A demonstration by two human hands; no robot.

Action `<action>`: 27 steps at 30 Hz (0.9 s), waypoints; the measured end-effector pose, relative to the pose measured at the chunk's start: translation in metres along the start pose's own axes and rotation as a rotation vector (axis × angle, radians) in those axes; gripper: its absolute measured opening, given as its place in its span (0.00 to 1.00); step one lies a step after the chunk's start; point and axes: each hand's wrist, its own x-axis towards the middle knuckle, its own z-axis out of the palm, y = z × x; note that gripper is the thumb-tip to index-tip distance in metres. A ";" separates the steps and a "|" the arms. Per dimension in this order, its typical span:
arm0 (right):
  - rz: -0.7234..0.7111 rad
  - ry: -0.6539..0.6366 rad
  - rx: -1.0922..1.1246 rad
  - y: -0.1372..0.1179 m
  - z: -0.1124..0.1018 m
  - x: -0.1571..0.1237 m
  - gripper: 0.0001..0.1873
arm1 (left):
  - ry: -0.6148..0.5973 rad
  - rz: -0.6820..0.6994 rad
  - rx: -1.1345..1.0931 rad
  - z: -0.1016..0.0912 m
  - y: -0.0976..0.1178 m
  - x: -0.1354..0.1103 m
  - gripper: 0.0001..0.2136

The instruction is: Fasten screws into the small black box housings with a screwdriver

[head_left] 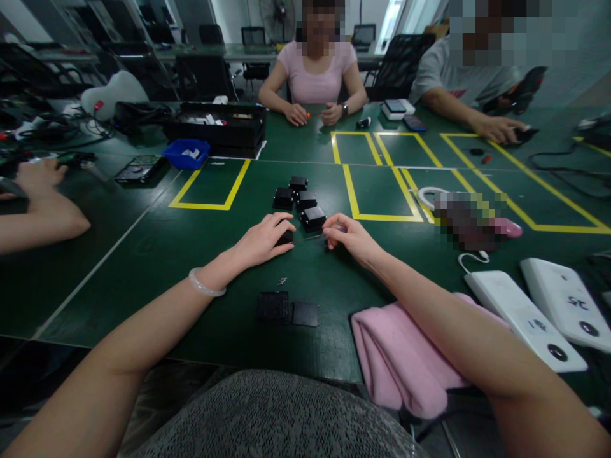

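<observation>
My left hand (pixel 261 240) lies on the table with its fingers closed around a small black box (pixel 285 237), mostly hidden under them. Between the fingertips of my right hand (pixel 352 239) is a screwdriver; its thin shaft (pixel 310 238) points left at that box. Whether the tip touches the box I cannot tell. Just beyond my hands sits a cluster of several similar black boxes (pixel 313 217). Nearer to me lie an open black case half (pixel 273 306) and a flat black cover (pixel 305 313), side by side. A few tiny screws (pixel 282 281) rest above them.
A pink cloth (pixel 396 356) and two white devices (pixel 529 324) are under and beside my right forearm. A blue tray (pixel 187 154) stands before a black bin (pixel 233 130). Yellow tape (pixel 382 217) marks the green table. Co-workers sit opposite; another person's arm (pixel 42 219) is at left.
</observation>
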 end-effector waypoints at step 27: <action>0.000 -0.004 0.046 0.004 -0.002 0.001 0.19 | 0.004 0.002 0.014 0.001 -0.001 0.001 0.15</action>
